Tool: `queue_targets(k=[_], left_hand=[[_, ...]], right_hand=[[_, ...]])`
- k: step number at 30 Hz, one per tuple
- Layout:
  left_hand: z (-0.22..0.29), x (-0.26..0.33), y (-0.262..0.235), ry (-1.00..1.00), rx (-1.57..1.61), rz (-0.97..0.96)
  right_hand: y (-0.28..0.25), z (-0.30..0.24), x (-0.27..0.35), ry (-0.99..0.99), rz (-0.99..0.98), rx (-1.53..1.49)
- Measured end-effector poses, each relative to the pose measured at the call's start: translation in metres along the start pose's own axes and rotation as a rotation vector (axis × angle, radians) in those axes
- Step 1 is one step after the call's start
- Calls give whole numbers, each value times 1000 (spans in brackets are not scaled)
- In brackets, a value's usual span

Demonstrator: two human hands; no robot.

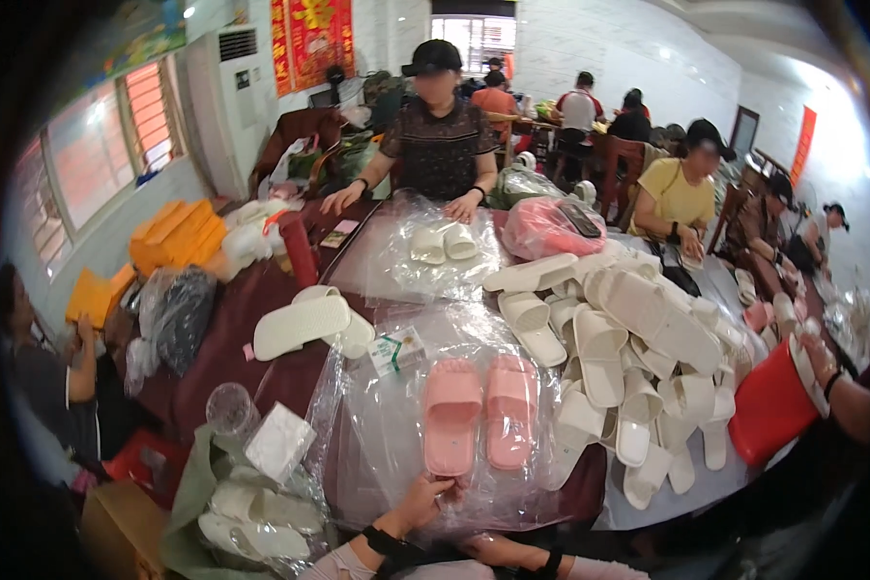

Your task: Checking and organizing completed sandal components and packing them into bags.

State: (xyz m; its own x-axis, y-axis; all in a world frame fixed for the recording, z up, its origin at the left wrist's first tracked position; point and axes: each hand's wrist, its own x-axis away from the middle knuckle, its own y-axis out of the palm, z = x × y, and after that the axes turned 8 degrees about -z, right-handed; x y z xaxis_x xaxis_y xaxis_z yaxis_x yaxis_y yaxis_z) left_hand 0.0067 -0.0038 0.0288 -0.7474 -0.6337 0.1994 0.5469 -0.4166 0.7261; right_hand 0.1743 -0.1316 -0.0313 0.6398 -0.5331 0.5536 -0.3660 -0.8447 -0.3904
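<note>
Two pink slippers (451, 416) lie side by side, toes pointing away from me, on a stack of clear plastic bags (382, 464). I cannot tell whether the slippers are inside the top bag. My left hand (421, 503) is at the heel of the left pink slipper, its thumb and fingers closed there. Close to the near edge of the bags is my right hand (493, 549), low in the picture with its fingers bent and partly hidden. A white card with a green mark (396, 352) rests on the plastic, beyond the slippers to the left.
White slippers (604, 358) are heaped to the right, beside a red bucket (773, 406). Another white pair (303, 325) lies at left, past a white box (280, 442) and clear cup (232, 410). Opposite, a person (440, 135) handles white slippers on plastic (443, 244).
</note>
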Motion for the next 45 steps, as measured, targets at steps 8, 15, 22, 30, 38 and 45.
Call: queue_targets(k=[8,15,22,30,38,45], left_hand=[[40,10,58,-150,1,25],[55,18,100,-204,16,129],[66,31,112,-199,192,47],[59,40,126,-211,97,77],[55,59,115,-346,-124,-112],[85,113,98,-207,-216,-150]], right_hand=[[-57,-91,132,-308,141,-187],[-80,-129,151,-434,1184,-134],[-66,-120,125,-243,1535,548],[-81,-111,103,55,1235,735],[-97,-121,95,163,1044,627],[-101,-105,108,-27,1179,567]])
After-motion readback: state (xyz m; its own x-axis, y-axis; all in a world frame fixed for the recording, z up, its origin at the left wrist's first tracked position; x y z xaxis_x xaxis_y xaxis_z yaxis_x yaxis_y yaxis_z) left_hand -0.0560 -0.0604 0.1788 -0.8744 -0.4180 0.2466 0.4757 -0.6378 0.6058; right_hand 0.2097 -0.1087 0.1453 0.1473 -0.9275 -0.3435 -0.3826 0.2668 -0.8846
